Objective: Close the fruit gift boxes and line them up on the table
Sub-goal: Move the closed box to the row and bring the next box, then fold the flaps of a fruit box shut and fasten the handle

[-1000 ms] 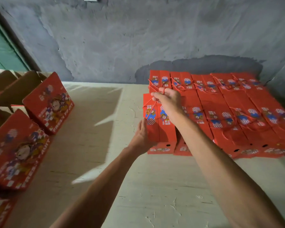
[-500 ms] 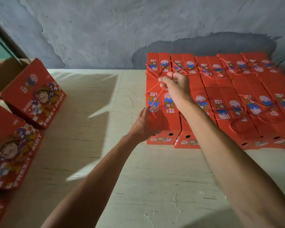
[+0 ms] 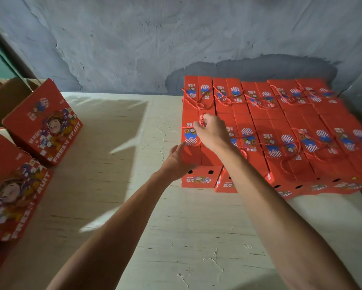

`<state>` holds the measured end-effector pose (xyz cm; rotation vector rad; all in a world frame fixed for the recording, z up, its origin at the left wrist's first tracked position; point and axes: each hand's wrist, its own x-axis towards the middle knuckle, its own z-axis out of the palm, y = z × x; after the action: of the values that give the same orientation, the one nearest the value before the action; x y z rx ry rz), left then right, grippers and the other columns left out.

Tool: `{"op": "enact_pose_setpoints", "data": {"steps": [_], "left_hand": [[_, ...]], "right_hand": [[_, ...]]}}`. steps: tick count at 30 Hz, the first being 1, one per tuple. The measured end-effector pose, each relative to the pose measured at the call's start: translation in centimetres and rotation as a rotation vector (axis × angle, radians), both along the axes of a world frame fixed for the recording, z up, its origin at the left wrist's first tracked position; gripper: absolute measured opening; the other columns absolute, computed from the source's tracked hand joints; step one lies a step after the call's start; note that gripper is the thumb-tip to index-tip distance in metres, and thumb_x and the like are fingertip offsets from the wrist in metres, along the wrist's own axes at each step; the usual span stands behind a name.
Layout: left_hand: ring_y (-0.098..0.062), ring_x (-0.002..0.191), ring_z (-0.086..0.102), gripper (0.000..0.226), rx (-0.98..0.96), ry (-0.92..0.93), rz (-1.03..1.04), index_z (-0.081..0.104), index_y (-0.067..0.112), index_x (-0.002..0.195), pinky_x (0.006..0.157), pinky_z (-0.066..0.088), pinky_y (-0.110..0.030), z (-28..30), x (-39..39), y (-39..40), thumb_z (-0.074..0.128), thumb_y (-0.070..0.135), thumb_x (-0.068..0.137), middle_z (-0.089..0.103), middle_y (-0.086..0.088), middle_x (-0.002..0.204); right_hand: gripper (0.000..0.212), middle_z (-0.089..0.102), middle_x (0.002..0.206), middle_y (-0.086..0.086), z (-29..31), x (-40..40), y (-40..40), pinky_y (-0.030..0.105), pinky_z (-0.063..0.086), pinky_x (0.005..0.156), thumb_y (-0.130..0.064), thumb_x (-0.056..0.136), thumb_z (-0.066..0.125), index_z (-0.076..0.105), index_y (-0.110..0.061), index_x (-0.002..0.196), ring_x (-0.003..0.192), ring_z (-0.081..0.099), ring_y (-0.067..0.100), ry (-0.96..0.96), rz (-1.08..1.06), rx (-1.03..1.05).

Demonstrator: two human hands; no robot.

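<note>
Two open boxes (image 3: 42, 122) left, printed "FRESH FRUIT"

closed boxes (image 3: 280, 130): two rows on table (image 3: 176, 237), 12–2 o'clock, against wall (image 3: 176, 38) | open boxes (image 3: 42, 122): table edge, 9–10 o'clock | both hands on nearest-left closed box (image 3: 193, 160), 12 o'clock

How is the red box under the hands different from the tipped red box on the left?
The red cardboard gift box under the hands stands upright and closed in the rows; the tilted red box at left leans, apart from them. The first is touched by the left hand, its cord held by the right hand; the other is untouched. Both share cartoon prints.
</note>
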<state>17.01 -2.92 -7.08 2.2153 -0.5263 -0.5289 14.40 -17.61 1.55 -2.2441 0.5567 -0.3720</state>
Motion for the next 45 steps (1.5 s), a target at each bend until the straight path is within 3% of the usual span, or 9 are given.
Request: {"op": "enact_pose_setpoints", "data": {"steps": [5, 8, 11, 14, 21, 31, 36, 41, 45], "left_hand": [[-0.022, 0.118, 0.058, 0.066, -0.153, -0.002, 0.124, 0.045, 0.016, 0.151, 0.101, 0.049, -0.037, 3.2, -1.4, 1.2, 0.072, 0.031, 0.093, 0.055, -0.006, 0.144], [-0.022, 0.114, 0.063, 0.054, -0.251, -0.002, 0.186, 0.054, 0.012, 0.143, 0.091, 0.051, -0.031, 5.3, -3.1, 3.6, 0.072, 0.031, 0.095, 0.059, -0.006, 0.140], [-0.018, 0.104, 0.070, 0.040, -0.341, -0.030, 0.212, 0.063, 0.010, 0.132, 0.082, 0.055, -0.024, 6.5, -5.2, 7.1, 0.072, 0.025, 0.096, 0.067, -0.003, 0.130], [-0.006, 0.091, 0.072, 0.026, -0.367, -0.085, 0.246, 0.071, 0.012, 0.121, 0.071, 0.051, -0.013, 7.4, -7.2, 11.3, 0.070, 0.021, 0.096, 0.075, 0.000, 0.114], [-0.013, 0.090, 0.075, 0.017, -0.403, -0.088, 0.369, 0.075, 0.016, 0.112, 0.083, 0.058, -0.030, 6.6, -10.6, 22.8, 0.069, 0.020, 0.096, 0.077, 0.002, 0.092], [-0.009, 0.081, 0.075, 0.015, -0.380, -0.130, 0.537, 0.076, 0.015, 0.109, 0.073, 0.058, -0.028, 6.3, -14.4, 34.6, 0.068, 0.020, 0.097, 0.078, 0.002, 0.087], [-0.013, 0.079, 0.075, 0.013, -0.402, -0.164, 0.632, 0.076, 0.012, 0.107, 0.070, 0.058, -0.023, 6.3, -17.4, 36.8, 0.068, 0.016, 0.097, 0.078, -0.001, 0.087], [-0.007, 0.081, 0.075, 0.016, -0.370, -0.195, 0.692, 0.076, 0.015, 0.109, 0.075, 0.060, -0.028, 6.9, -18.9, 39.2, 0.069, 0.022, 0.097, 0.078, 0.004, 0.089], [-0.002, 0.085, 0.073, 0.017, -0.310, -0.280, 0.710, 0.076, 0.018, 0.110, 0.079, 0.060, -0.028, 7.9, -19.1, 41.9, 0.068, 0.025, 0.097, 0.077, 0.009, 0.094]], "right_hand": [[0.036, 0.048, 0.065, -0.002, 0.6, -2.9, 2.0, 0.033, 0.028, 0.051, -0.037, 0.099, 0.058, 0.045, -0.017, 0.072, 0.056, 0.047, 0.018, 0.138, 0.027, -0.089], [0.033, 0.071, 0.109, 0.006, 0.8, -5.5, 4.2, 0.036, 0.052, 0.077, -0.039, 0.098, 0.059, 0.067, -0.014, 0.117, 0.099, 0.068, 0.028, 0.153, 0.100, -0.093], [0.047, 0.066, 0.133, 0.005, 1.2, -8.2, 7.3, 0.036, 0.051, 0.098, -0.042, 0.098, 0.062, 0.060, -0.015, 0.136, 0.122, 0.062, 0.024, 0.070, 0.137, -0.054], [0.045, 0.067, 0.132, 0.002, 1.4, -10.1, 11.1, 0.039, 0.051, 0.101, -0.043, 0.097, 0.064, 0.062, -0.016, 0.132, 0.121, 0.063, 0.020, 0.014, 0.166, 0.004], [0.039, 0.071, 0.122, -0.005, -0.2, -12.9, 21.1, 0.036, 0.053, 0.097, -0.042, 0.095, 0.068, 0.063, -0.020, 0.126, 0.109, 0.068, 0.013, -0.048, 0.260, 0.111], [0.041, 0.073, 0.111, -0.012, -2.4, -14.6, 32.3, 0.014, 0.051, 0.086, -0.047, 0.092, 0.070, 0.064, -0.024, 0.126, 0.100, 0.065, -0.009, -0.056, 0.375, 0.269], [0.041, 0.073, 0.109, -0.010, -2.4, -14.9, 34.7, 0.020, 0.056, 0.087, -0.045, 0.092, 0.072, 0.065, -0.023, 0.126, 0.095, 0.070, -0.004, -0.064, 0.475, 0.330], [0.040, 0.071, 0.101, -0.016, -1.9, -14.3, 37.6, 0.005, 0.049, 0.073, -0.043, 0.092, 0.073, 0.066, -0.019, 0.124, 0.087, 0.069, -0.010, -0.089, 0.515, 0.421], [0.041, 0.073, 0.103, -0.011, -1.5, -14.1, 40.4, 0.010, 0.052, 0.076, -0.047, 0.092, 0.072, 0.067, -0.020, 0.122, 0.088, 0.070, -0.008, -0.095, 0.538, 0.443]]}}
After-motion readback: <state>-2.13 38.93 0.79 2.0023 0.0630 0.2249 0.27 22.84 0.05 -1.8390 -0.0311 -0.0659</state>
